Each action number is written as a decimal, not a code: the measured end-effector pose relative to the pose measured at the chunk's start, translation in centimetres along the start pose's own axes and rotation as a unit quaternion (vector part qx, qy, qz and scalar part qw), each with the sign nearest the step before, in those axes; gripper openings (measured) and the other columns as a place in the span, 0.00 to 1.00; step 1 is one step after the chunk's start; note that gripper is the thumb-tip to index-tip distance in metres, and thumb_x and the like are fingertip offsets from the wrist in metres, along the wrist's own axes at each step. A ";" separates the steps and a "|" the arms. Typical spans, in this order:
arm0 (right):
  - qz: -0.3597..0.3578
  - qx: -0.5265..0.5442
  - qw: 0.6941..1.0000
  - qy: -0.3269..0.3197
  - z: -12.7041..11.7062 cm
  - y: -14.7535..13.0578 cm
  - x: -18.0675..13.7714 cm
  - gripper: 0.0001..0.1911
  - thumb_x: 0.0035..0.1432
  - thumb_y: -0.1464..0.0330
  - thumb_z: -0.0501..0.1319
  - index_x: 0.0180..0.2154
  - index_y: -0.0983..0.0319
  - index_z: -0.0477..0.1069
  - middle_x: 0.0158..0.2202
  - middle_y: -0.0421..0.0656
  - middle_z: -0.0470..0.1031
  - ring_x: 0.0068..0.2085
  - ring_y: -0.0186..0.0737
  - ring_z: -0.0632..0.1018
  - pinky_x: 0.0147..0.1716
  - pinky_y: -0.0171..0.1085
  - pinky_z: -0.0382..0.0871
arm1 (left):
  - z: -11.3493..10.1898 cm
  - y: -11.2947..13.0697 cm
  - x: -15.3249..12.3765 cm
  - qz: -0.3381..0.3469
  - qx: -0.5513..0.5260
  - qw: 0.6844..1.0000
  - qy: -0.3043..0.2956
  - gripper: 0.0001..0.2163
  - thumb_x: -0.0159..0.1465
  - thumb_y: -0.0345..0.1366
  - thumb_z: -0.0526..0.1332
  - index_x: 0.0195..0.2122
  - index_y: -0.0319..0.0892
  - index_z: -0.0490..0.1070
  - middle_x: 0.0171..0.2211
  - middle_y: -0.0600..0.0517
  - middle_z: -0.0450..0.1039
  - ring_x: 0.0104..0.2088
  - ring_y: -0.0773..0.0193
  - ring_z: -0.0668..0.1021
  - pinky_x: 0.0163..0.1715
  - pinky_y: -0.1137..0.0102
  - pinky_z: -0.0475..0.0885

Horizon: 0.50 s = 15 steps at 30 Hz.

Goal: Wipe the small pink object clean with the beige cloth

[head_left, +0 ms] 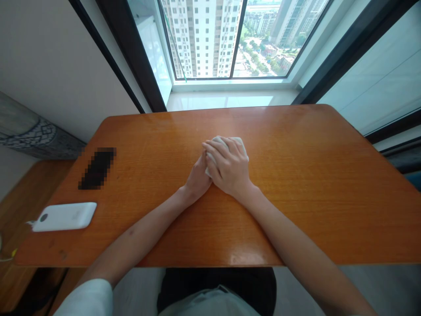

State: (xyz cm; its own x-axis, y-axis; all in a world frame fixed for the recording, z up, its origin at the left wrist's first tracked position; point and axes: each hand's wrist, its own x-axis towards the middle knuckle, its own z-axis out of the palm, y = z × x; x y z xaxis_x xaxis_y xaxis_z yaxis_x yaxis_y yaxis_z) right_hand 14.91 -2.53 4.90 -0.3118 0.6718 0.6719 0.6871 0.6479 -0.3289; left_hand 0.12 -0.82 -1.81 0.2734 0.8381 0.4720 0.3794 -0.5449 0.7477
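Observation:
My right hand (228,164) lies over a crumpled white cloth or tissue (241,144), its fingers bent across it. White material shows between those fingers and along the far edge of the hand. My left hand (198,177) presses in from the left side, against the same white bundle and touching the right hand. Most of the left fingers are hidden beneath the right hand. Both hands meet near the middle of the brown wooden table (312,184), low over its surface.
At the table's left side lie a white, rounded, flat device (66,216) with a cable at its end and a dark, pixelated rectangular item (98,169). A wooden bench-like surface (49,175) stands farther left. Beyond the table's far edge is a window (230,44).

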 end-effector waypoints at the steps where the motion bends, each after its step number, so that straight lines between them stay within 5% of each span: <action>1: 0.045 0.042 0.998 0.019 0.0 0.9 0.0 0.21 0.78 0.61 0.54 0.62 0.54 0.80 0.64 0.46 0.84 0.67 0.59 0.78 0.72 0.63 0.67 | -0.1 0.2 0.0 -0.007 0.005 1.000 -0.004 0.25 0.75 0.46 0.64 0.68 0.46 0.60 0.61 0.39 0.77 0.58 0.48 0.83 0.56 0.52 0.81; 3: 0.161 0.170 0.971 0.057 0.2 2.9 -0.2 0.22 0.79 0.57 0.52 0.57 0.55 0.83 0.59 0.47 0.86 0.61 0.54 0.82 0.66 0.57 0.74 | -0.2 0.6 0.1 -0.024 0.023 0.999 -0.007 0.29 0.70 0.45 0.70 0.67 0.46 0.60 0.60 0.40 0.77 0.56 0.50 0.83 0.55 0.56 0.80; 5: 0.267 0.318 0.906 0.076 0.9 4.8 -0.7 0.25 0.78 0.51 0.52 0.53 0.57 0.84 0.51 0.47 0.88 0.51 0.50 0.86 0.57 0.51 0.79 | -0.3 0.9 0.1 -0.035 0.033 0.999 -0.008 0.30 0.67 0.42 0.72 0.65 0.46 0.59 0.58 0.43 0.78 0.53 0.52 0.83 0.53 0.59 0.79; 8: 0.336 0.446 0.826 0.075 2.3 6.4 -1.4 0.26 0.74 0.48 0.55 0.50 0.58 0.85 0.44 0.44 0.89 0.44 0.46 0.85 0.49 0.46 0.79 | -0.4 1.1 0.1 -0.041 0.025 0.999 -0.006 0.29 0.67 0.41 0.71 0.64 0.47 0.59 0.57 0.44 0.78 0.52 0.55 0.83 0.52 0.62 0.77; 12: 0.331 0.437 0.830 0.103 2.5 5.9 -1.6 0.26 0.75 0.48 0.56 0.49 0.57 0.85 0.43 0.43 0.88 0.43 0.45 0.84 0.48 0.45 0.78 | -0.5 0.8 0.0 -0.037 0.016 0.999 -0.019 0.28 0.70 0.43 0.69 0.64 0.46 0.57 0.59 0.42 0.76 0.53 0.54 0.82 0.52 0.61 0.77; 15: 0.261 0.344 0.896 0.105 0.7 5.1 -1.2 0.24 0.78 0.51 0.53 0.50 0.56 0.85 0.47 0.45 0.88 0.48 0.47 0.85 0.53 0.48 0.78 | -0.3 0.4 -0.1 -0.014 0.021 0.999 -0.041 0.28 0.73 0.45 0.66 0.67 0.43 0.54 0.62 0.36 0.74 0.56 0.51 0.81 0.56 0.57 0.78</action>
State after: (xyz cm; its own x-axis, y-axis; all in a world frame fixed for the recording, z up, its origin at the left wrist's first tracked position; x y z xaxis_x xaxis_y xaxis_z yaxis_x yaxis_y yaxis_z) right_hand 18.30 0.23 1.99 0.1141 0.9122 0.3936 0.1132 0.3817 -0.9173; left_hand 0.00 -1.12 -1.37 0.3333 0.8490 0.4100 0.4237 -0.5233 0.7393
